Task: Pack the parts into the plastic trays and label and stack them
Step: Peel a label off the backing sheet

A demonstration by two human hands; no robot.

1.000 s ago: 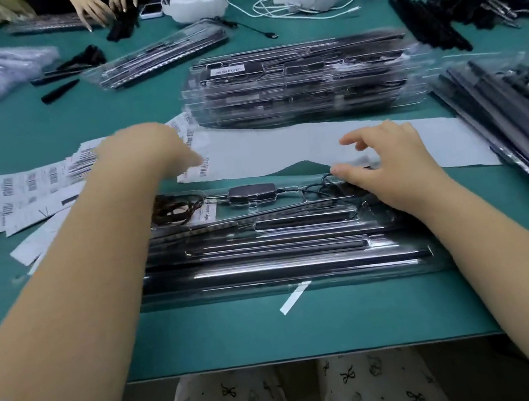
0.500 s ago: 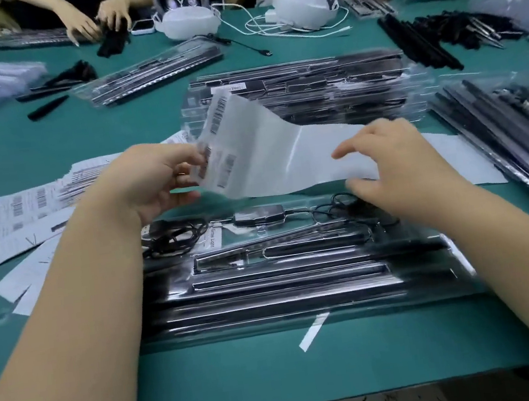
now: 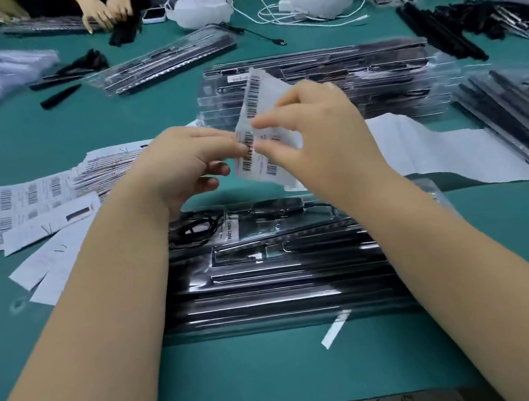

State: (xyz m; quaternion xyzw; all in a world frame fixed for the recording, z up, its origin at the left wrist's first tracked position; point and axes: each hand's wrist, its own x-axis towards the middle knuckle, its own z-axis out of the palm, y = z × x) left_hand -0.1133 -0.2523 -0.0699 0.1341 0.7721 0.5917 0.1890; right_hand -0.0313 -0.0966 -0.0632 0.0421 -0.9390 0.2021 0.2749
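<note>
A clear plastic tray [image 3: 278, 286] filled with long black parts and a coiled cable lies on the green table in front of me. Above its far edge both hands hold a white barcode label sheet [image 3: 254, 99], lifted off the table. My left hand [image 3: 180, 164] pinches the sheet's lower left edge with thumb and fingers. My right hand [image 3: 318, 135] grips the sheet from the right, fingers curled over it. A stack of packed trays [image 3: 375, 79] stands behind the hands.
More barcode label sheets [image 3: 16, 208] lie spread at the left. Spent white backing paper [image 3: 447, 154] trails to the right. Long black parts in plastic [image 3: 523, 119] lie at the right edge. Other people's hands [image 3: 100, 9], white devices and cables sit at the far side.
The label sheet went from flat on the table to raised in both hands. My right hand moved left onto the sheet, close to my left hand.
</note>
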